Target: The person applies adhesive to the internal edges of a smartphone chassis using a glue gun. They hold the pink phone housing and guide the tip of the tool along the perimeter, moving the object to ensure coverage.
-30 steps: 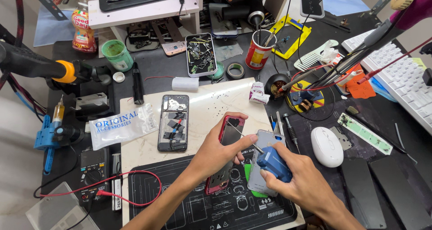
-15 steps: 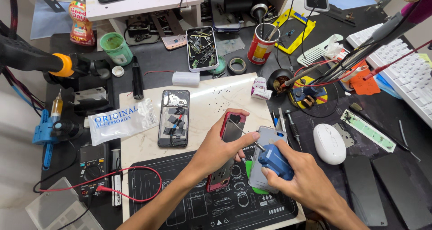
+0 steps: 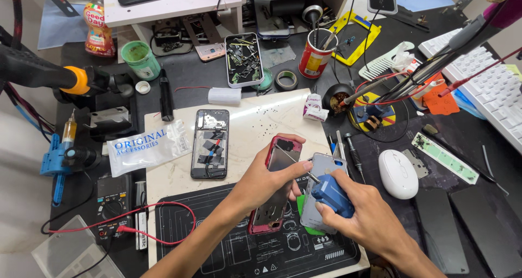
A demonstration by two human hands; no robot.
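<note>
My left hand (image 3: 267,181) grips a red phone frame (image 3: 274,185) that lies tilted on the black work mat (image 3: 217,251). In my right hand (image 3: 363,219) is a blue electric screwdriver (image 3: 330,195), its thin tip resting against the upper right edge of the red frame. A grey phone back cover (image 3: 322,169) lies under the screwdriver, just right of the frame. Left of my hands, an opened black phone (image 3: 210,143) with exposed internals sits on the white marble slab (image 3: 261,115).
A white mouse (image 3: 398,173) lies right of my hands, and a white keyboard (image 3: 489,90) at far right. Behind are a red tin of tools (image 3: 315,54), a tray of small parts (image 3: 243,59), tape rolls, and a green cup (image 3: 139,59). A multimeter with red lead (image 3: 111,204) sits at left.
The view has shifted slightly. Both hands stay on the red frame and screwdriver with barely any movement.
</note>
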